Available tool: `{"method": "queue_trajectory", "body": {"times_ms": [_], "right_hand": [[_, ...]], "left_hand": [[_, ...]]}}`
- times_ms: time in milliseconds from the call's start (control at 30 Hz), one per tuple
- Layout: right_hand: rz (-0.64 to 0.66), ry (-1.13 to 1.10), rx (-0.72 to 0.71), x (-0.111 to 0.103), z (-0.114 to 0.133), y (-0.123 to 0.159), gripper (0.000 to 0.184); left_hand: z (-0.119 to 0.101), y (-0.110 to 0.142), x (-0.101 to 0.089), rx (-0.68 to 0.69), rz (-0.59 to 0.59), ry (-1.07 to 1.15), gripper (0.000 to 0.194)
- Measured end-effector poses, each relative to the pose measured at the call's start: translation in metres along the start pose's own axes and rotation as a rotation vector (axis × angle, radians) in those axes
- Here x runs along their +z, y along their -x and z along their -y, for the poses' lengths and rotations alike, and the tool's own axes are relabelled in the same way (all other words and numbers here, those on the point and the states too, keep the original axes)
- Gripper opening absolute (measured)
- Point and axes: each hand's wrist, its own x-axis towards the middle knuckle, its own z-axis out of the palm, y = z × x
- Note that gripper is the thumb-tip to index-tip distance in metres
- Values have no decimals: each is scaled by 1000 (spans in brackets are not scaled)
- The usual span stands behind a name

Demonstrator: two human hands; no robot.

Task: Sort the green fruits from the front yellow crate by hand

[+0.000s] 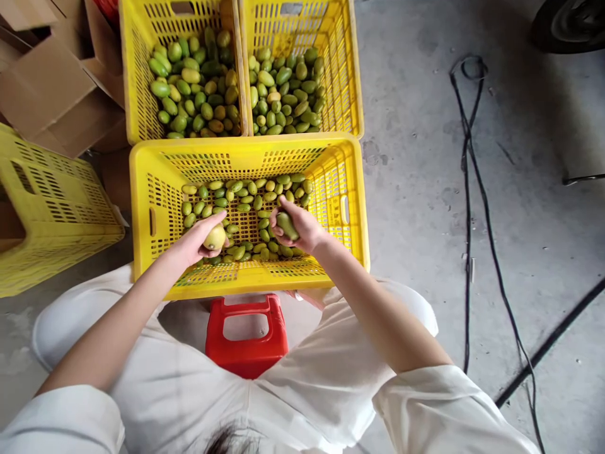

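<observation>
Both my hands are inside the near yellow crate, which holds several small green and yellowish fruits. My left hand is closed around a pale yellow fruit. My right hand is closed around a darker green fruit. Loose fruits lie on the crate floor between and beyond my hands.
Two more yellow crates of green fruit stand side by side behind the near one. An overturned yellow crate and cardboard boxes sit at the left. A red stool is under me. Black cables run over the concrete floor at the right.
</observation>
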Motion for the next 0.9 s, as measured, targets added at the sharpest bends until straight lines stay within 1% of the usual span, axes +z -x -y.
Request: {"method": "queue_trajectory", "body": {"times_ms": [67, 133, 167, 200, 267, 333, 400, 500, 567, 633, 700, 733, 833, 900], "right_hand": [[-73, -8, 31, 6, -8, -3, 42], [-144, -40, 23, 9, -13, -5, 23], [-158, -56, 12, 8, -14, -6, 14], [-155, -71, -5, 7, -14, -6, 13], [-118, -102, -55, 3, -10, -4, 27], [-86, -136, -133, -1, -3, -2, 40], [-87, -162, -227, -4, 4, 1, 48], [-115, -199, -359, -9, 14, 5, 47], [-124, -238, -417, -12, 18, 8, 42], [-131, -263, -439, -14, 21, 9, 39], [-137, -253, -410, -15, 21, 9, 36], [-132, -238, -373, -15, 20, 8, 37], [-64, -189, -196, -12, 16, 4, 45], [-17, -172, -75, -10, 14, 2, 46]], "left_hand": [[8, -2, 2, 5, 40, -32, 39], [13, -5, 3, 45, 54, 10, 40], [14, -7, 2, 70, 52, 49, 38], [14, -9, 1, 93, 41, 94, 36], [10, -11, -3, 125, 4, 186, 31], [3, -11, -6, 167, -31, 261, 24], [-4, -8, -8, 227, -31, 303, 18], [-10, -4, -11, 334, -3, 313, 12], [-11, -3, -12, 391, -1, 301, 15], [-10, -4, -14, 430, -6, 279, 22], [-8, -6, -14, 448, 5, 241, 28], [-7, -6, -14, 452, 20, 216, 30], [-1, -7, -11, 423, 93, 124, 33], [2, -8, -10, 353, 146, 65, 37]]}}
